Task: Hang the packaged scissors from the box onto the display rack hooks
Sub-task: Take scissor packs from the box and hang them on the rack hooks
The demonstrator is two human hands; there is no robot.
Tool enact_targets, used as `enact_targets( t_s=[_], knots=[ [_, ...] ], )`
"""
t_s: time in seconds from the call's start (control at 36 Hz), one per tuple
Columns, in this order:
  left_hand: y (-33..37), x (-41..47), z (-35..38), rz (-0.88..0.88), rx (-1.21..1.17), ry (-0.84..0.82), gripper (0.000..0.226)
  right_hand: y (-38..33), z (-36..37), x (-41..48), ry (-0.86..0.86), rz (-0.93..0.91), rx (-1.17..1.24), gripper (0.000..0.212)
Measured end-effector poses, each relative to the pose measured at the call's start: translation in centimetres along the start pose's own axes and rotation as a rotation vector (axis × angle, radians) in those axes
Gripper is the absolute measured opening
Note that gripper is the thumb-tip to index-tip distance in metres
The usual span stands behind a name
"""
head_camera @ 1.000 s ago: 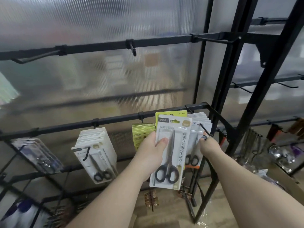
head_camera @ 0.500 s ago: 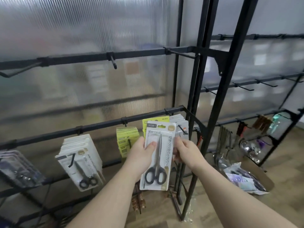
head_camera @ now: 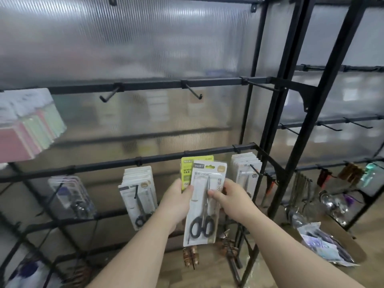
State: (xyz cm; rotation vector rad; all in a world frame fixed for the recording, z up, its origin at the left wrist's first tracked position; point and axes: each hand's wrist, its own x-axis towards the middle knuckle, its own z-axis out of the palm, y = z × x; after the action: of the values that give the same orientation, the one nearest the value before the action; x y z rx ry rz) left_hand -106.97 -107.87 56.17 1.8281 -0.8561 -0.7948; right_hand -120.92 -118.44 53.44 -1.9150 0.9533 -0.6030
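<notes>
I hold packaged scissors in front of the black display rack (head_camera: pixel 207 151). A white pack with black-handled scissors (head_camera: pixel 202 213) is frontmost, and a green pack (head_camera: pixel 187 169) sticks up behind it. My left hand (head_camera: pixel 176 199) grips their left edge with the thumb on the front. My right hand (head_camera: pixel 230 196) pinches the white pack's right side. Two stacks of white scissor packs hang on hooks, one to the left (head_camera: pixel 139 188) and one to the right (head_camera: pixel 246 173).
Empty hooks (head_camera: pixel 193 93) stick out from the upper rail. Coloured packs (head_camera: pixel 29 125) hang at far left and other packs (head_camera: pixel 70 196) at lower left. Metal utensils (head_camera: pixel 332 202) hang on the right rack. A box of packages (head_camera: pixel 326 244) sits on the wooden floor at right.
My right hand left the hook at the right stack and took hold of the white pack's right side. The view tilted upward, and the packs stay in my left hand.
</notes>
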Motion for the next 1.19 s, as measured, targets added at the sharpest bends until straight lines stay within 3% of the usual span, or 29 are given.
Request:
enact_targets(
  t_s=[0.28, 0.58, 0.78, 0.92, 1.19],
  knots=[
    [-2.7, -2.0, -9.3, 0.009, 0.006, 0.155, 0.018, -6.1, 7.6, 0.7, -0.104, -0.072, -0.078, 0.016],
    [-7.3, -4.7, -18.1, -0.078, -0.005, 0.402, 0.016, -7.3, 14.3, 0.6, -0.205, 0.085, -0.196, 0.019],
    [-9.6, -5.8, -19.6, -0.114, 0.018, 0.388, 0.015, -6.5, 17.2, -0.6, -0.246, 0.15, -0.331, 0.025],
    [-10.5, -6.1, -20.3, -0.114, 0.021, 0.374, 0.027, -6.4, 18.1, -0.8, -0.249, 0.173, -0.358, 0.025],
    [-11.5, -6.0, -21.7, -0.088, 0.012, 0.367, 0.023, -6.7, 20.1, -0.1, -0.23, 0.218, -0.292, 0.019]
  ],
)
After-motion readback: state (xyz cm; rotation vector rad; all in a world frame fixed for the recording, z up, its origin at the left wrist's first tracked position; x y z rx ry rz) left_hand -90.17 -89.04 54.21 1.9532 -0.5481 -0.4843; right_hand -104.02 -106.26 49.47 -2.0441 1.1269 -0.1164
